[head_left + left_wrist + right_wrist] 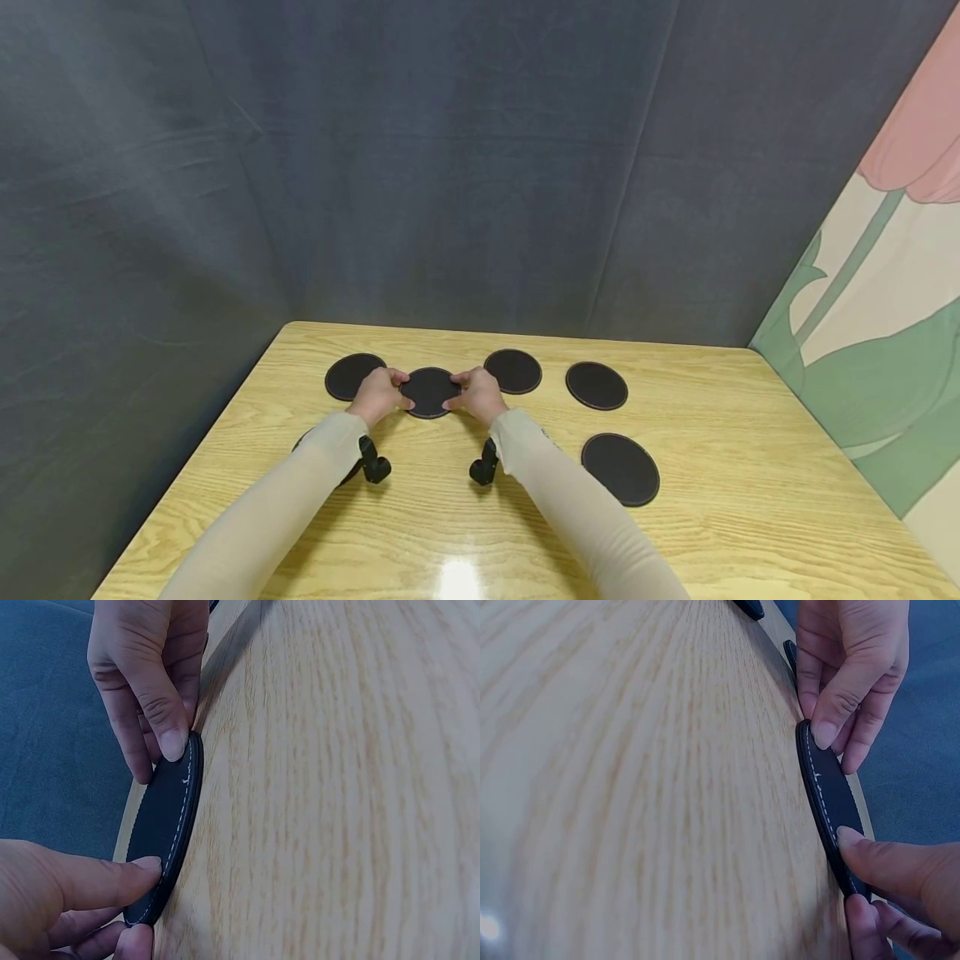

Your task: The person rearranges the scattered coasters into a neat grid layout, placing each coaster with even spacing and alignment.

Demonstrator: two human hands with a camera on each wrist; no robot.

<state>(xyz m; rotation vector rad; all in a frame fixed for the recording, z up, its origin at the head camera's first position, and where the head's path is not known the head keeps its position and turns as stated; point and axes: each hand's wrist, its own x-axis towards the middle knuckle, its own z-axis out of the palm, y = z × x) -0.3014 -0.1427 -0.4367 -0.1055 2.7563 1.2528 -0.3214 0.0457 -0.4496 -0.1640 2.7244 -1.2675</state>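
A round black coaster [430, 393] with pale stitching along its edge lies between both hands toward the far side of the table. My left hand [378, 393] pinches its left edge, thumb on the top face and fingers at the rim. On the opposite edge my right hand [482, 397] does the same. In the left wrist view the coaster [159, 825] shows edge-on, close over the wood, the right hand [150, 682] above it and the left hand [67, 900] below. The right wrist view shows the stitched rim of the coaster [829, 795] between the two thumbs.
More black coasters lie around: one behind the left hand [348, 377], one beside the right hand [513, 372], two farther right [597, 386] [621, 469]. Another dark round edge [350, 473] is mostly hidden by the left sleeve. A dark curtain [465, 167] hangs behind the table [750, 433].
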